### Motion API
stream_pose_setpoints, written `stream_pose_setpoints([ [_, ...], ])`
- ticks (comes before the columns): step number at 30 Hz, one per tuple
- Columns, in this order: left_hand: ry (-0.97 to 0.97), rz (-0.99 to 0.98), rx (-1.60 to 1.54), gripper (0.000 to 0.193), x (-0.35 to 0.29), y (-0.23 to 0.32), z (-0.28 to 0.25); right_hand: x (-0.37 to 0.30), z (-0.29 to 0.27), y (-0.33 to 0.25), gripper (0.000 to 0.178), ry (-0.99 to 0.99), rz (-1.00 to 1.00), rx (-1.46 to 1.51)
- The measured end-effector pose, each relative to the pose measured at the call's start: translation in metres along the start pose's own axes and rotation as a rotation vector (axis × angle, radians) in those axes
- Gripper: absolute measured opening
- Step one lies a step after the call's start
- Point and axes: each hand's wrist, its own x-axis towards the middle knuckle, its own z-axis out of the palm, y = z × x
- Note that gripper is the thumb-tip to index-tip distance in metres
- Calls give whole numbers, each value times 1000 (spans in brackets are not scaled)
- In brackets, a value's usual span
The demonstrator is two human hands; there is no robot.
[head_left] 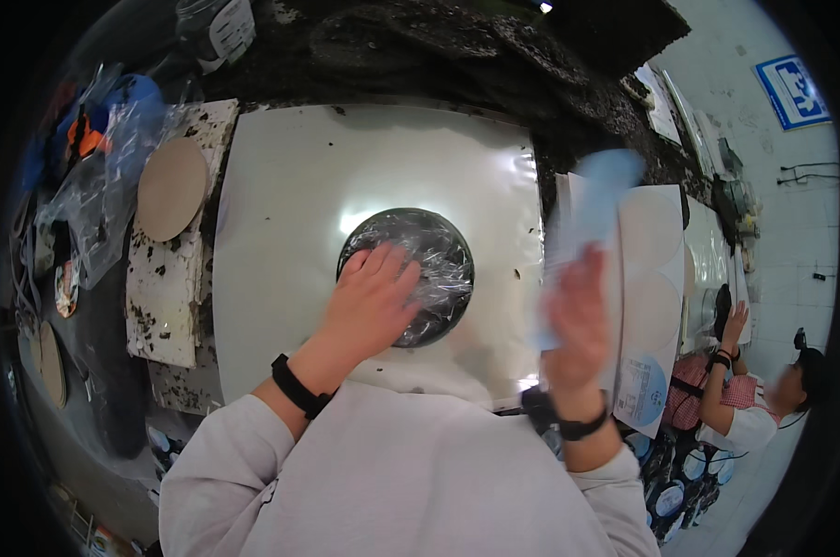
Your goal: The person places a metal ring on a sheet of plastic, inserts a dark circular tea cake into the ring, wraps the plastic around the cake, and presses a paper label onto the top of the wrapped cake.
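Note:
A round dark container point(457, 306) covered in crinkled clear plastic film sits on the white board point(290, 186) in front of me. My left hand point(374, 292) lies over its left half, palm down with fingers stretched out, pressing on the film. To the right, my right hand point(580, 311) is raised and smeared by motion. A light blue label point(610, 176), blurred and bent, goes with it, passing along the fingers; the exact grip is hard to make out. Below that hand lies a white label sheet point(650, 218) with blank round outlines and one round blue label point(643, 390).
At left a tan disc point(172, 190) rests on dirty white boards point(165, 297), beside clear plastic bags point(104, 195). A jar point(216, 32) stands at the far left. Another person point(736, 395) works at the right. Several blue-topped round containers point(671, 497) stand at lower right.

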Motion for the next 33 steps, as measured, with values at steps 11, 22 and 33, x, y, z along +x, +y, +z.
stream_pose_setpoints([
  [11,-224,-177,-286,49,5,-1,-5,6,83,-22,79,-571,147,365],
  [22,-117,101,1,55,-35,-24,-44,3,138,-11,73,-627,157,148],
  [33,-113,85,-129,75,-63,-38,-41,3,156,-26,64,-730,36,-84],
])
